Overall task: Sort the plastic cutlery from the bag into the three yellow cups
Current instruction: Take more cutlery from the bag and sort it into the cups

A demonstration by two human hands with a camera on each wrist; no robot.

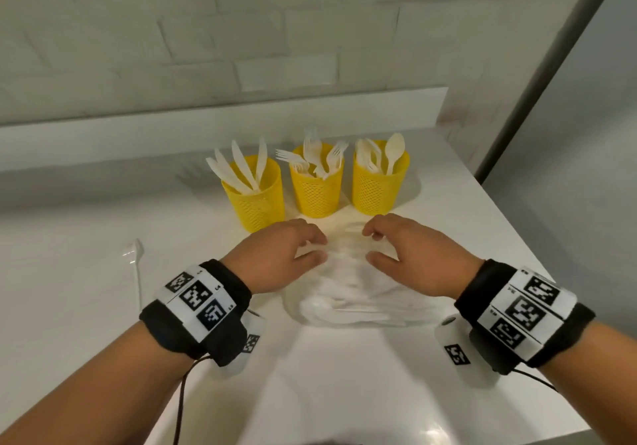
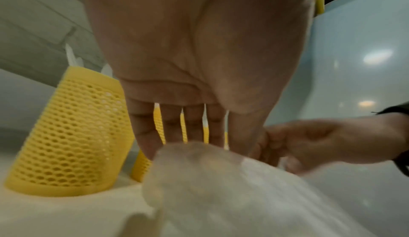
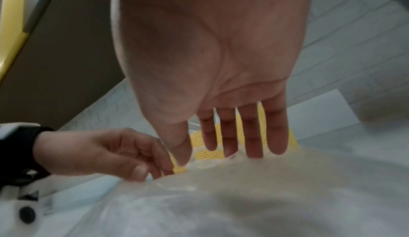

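Note:
Three yellow mesh cups stand in a row at the back: the left cup holds knives, the middle cup forks, the right cup spoons. In front of them lies a clear plastic bag with white cutlery inside. My left hand and right hand hover at the bag's far end, facing each other, thumbs and fingers apart. The fingertips touch the bag's film. In the left wrist view the bag lies under my fingers, next to the knife cup.
A loose white fork lies on the white table to the left of my left wrist. A low ledge and a brick wall run behind the cups. The table's right edge slants close to the spoon cup.

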